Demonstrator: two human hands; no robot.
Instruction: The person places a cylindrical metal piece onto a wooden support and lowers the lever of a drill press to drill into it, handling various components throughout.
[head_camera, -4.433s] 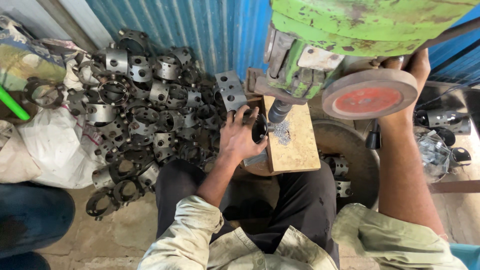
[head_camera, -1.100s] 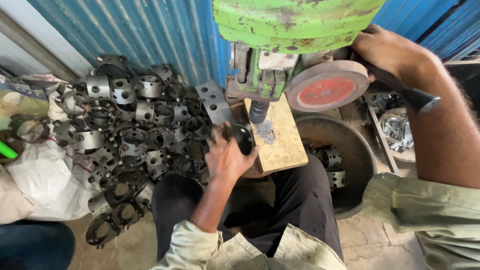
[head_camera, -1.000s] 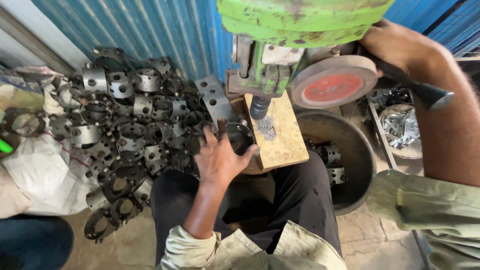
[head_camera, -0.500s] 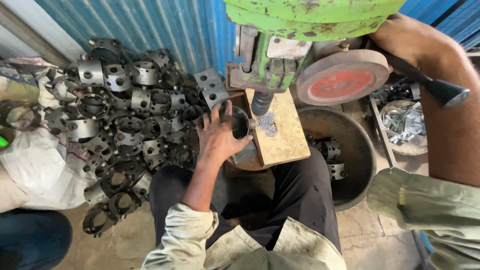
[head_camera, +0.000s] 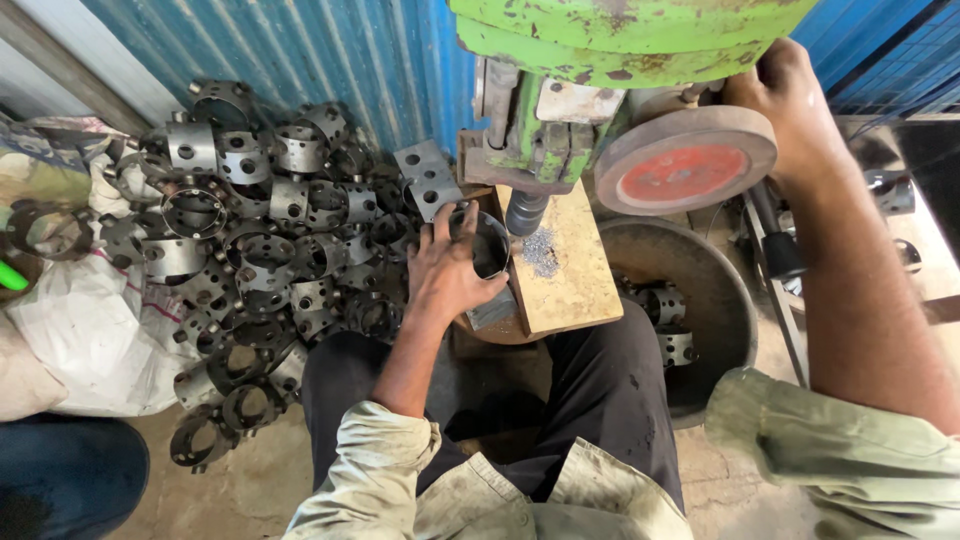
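Left hand (head_camera: 448, 275) grip is closed around a dark metal ring (head_camera: 484, 245), fingers over its near rim, holding it on the wooden block (head_camera: 565, 275) just left of the drill chuck (head_camera: 524, 212). A small patch of metal swarf (head_camera: 541, 252) lies on the block just right of that grip. Right hand (head_camera: 785, 105) is up high beside the green drill press (head_camera: 620, 40), fingers wrapped on what looks like the feed handle (head_camera: 775, 235); the contact point is partly hidden behind the head, so the grip is closed, but I can't confirm on exactly what. The red-faced wheel (head_camera: 685, 160) sits just left of and below the right hand. Left of the left grip is a heap of similar drilled rings (head_camera: 250, 250) against the blue corrugated wall (head_camera: 330, 60). Right of it and lower, a round tub (head_camera: 700, 300) holds a few more rings (head_camera: 665, 320).
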